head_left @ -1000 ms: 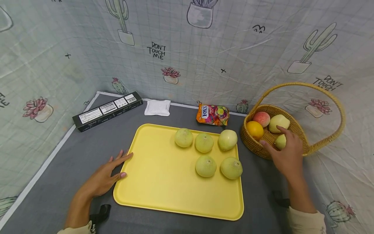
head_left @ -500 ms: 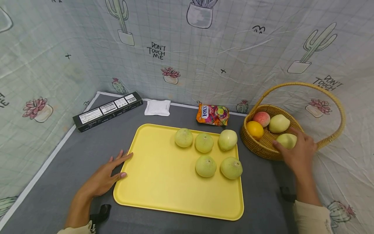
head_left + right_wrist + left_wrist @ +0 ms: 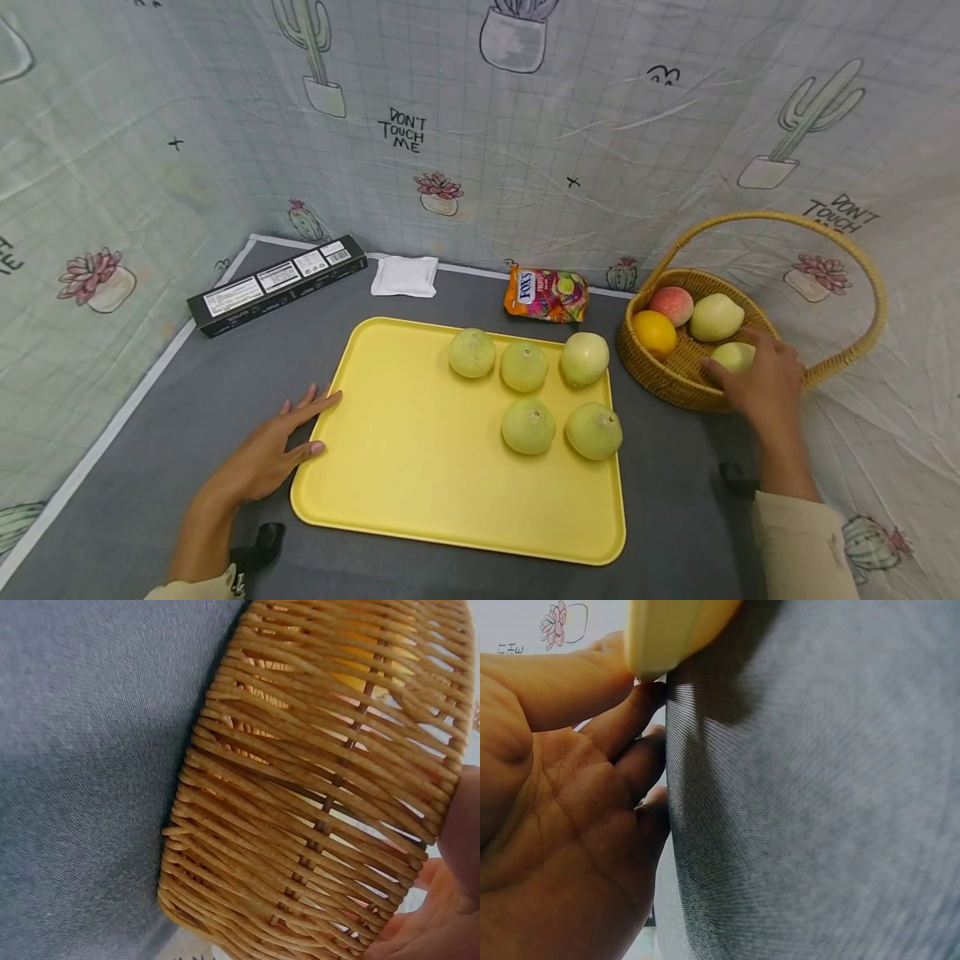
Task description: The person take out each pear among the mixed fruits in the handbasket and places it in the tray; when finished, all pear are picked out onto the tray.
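My left hand [image 3: 258, 458] rests at the left edge of the yellow tray [image 3: 420, 508], fingers extended and thumb touching the rim. In the left wrist view the tray's rim [image 3: 652, 637] meets the thumb. On the right stands a wicker basket [image 3: 660, 379]. My right hand [image 3: 767, 392] reaches into it, thumb and fingers round a pale green fruit [image 3: 733, 357], partly hidden by the hand. Beside that lie another pale fruit [image 3: 716, 317], a peach [image 3: 671, 306] and an orange [image 3: 654, 335]. The right wrist view shows mainly the basket's woven wall [image 3: 315, 787].
Several round green fruits [image 3: 528, 426] sit on the tray's right half, with a paler one [image 3: 585, 359] at its back right corner. Behind the tray lie a candy bag [image 3: 546, 294], a white packet [image 3: 404, 277] and a long black box [image 3: 276, 285]. The basket's tall handle [image 3: 870, 275] arches rightward.
My right hand has moved rightward over the basket and closed round the pale green fruit at its near side. The left hand and the tray have stayed put.
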`<state>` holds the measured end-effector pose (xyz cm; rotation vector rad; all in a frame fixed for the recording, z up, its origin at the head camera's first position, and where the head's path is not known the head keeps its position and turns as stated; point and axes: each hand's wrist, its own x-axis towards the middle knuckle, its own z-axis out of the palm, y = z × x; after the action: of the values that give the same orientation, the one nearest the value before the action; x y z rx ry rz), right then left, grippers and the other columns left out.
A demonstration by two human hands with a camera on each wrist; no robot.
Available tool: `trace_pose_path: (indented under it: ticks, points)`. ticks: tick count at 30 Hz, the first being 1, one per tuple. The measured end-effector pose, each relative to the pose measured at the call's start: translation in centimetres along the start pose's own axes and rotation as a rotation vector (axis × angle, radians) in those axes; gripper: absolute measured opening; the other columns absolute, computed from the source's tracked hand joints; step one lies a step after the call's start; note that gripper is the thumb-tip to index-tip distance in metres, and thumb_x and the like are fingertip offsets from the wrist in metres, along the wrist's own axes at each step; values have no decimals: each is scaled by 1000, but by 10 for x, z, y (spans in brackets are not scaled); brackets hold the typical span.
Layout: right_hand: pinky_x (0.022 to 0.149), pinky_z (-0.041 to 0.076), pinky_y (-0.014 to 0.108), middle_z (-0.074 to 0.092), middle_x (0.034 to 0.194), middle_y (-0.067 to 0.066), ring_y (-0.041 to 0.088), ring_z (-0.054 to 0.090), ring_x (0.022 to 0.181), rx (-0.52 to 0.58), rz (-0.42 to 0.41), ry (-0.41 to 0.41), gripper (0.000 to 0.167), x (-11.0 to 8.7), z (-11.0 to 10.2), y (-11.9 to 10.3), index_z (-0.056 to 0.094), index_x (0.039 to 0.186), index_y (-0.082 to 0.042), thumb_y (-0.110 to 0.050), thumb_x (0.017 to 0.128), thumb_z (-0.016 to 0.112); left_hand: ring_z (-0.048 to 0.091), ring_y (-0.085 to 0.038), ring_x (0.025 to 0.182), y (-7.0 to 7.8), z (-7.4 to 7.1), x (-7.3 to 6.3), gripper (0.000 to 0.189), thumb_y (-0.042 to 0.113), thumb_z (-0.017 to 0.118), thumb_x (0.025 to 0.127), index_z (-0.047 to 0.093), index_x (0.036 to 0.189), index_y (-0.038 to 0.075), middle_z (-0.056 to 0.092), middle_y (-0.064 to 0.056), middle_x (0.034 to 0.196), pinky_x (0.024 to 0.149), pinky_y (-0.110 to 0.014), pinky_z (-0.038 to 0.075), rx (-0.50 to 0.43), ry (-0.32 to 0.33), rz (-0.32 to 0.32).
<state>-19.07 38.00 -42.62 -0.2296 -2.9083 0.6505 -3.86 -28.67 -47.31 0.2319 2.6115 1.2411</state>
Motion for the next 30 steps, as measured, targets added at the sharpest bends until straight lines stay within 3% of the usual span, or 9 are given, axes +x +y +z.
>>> trace_pose_path:
  ticks: [8,15,23,30]
  points:
    - [92,36,73,46,139,47,67,42,121,-82,-22,-77,86,9,-1,3,44,152,9,-43,94,80,9,-57,161,0,0,1,75,24,74,98,41,166,21,19,-23,176,123,-82,9,8,-7,-12]
    - [83,39,70,45,137,45,65,44,116,-76,-12,-115,87,11,-3,3,41,153,5,-41,92,83,9,-57,161,0,1,0,74,23,74,99,42,165,21,19,-23,176,122,-82,10,10,-3,-6]
    - [90,41,69,48,142,41,61,48,123,-17,-80,-86,82,14,1,4,47,148,5,-34,88,88,10,-58,160,-1,1,-1,74,23,74,98,42,165,22,20,-23,176,122,-83,12,19,-3,-17]
    - [94,43,63,58,140,35,54,56,122,97,-110,33,77,10,6,7,53,145,4,-27,85,92,11,-56,161,-2,0,0,75,22,75,98,42,165,21,21,-23,175,123,-81,10,13,0,-1]
